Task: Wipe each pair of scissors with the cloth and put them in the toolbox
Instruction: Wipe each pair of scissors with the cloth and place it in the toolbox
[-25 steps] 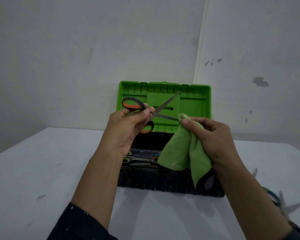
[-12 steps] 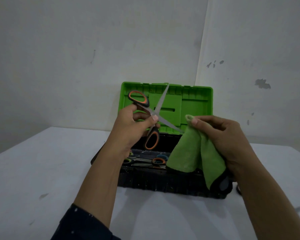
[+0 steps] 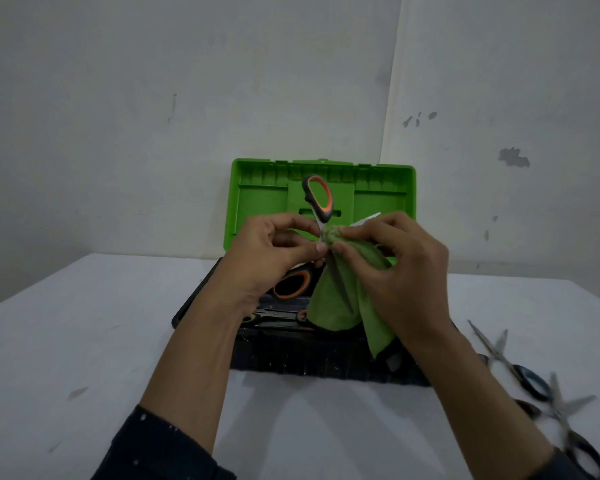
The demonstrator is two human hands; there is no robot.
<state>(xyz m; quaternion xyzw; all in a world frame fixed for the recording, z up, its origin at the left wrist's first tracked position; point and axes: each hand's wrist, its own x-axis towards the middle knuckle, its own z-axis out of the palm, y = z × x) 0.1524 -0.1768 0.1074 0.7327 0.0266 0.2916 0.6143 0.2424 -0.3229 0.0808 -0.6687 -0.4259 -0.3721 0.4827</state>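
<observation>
An open pair of orange-and-black-handled scissors [image 3: 317, 197] is held above the toolbox [image 3: 323, 365]. My left hand [image 3: 271, 258] pinches them near the pivot, one handle up, the other below my palm. My right hand [image 3: 399, 268] grips the green cloth [image 3: 340, 303] and presses a bunched part against the scissors at the pivot; a blade tip shows above my fingers. The black toolbox has its green lid [image 3: 264, 202] standing open, and other scissors [image 3: 274, 315] lie inside. Two more pairs of scissors [image 3: 513, 368] [image 3: 568, 427] lie open on the table at the right.
The white table [image 3: 84, 341] stands in a corner of two pale, marked walls. The toolbox sits at the middle near the back edge. The loose scissors lie close beside my right forearm.
The scissors have turned so one handle points up. My right hand moved left with the cloth, from the blade tip in to the pivot. The view tilted down, showing the scissors at right.
</observation>
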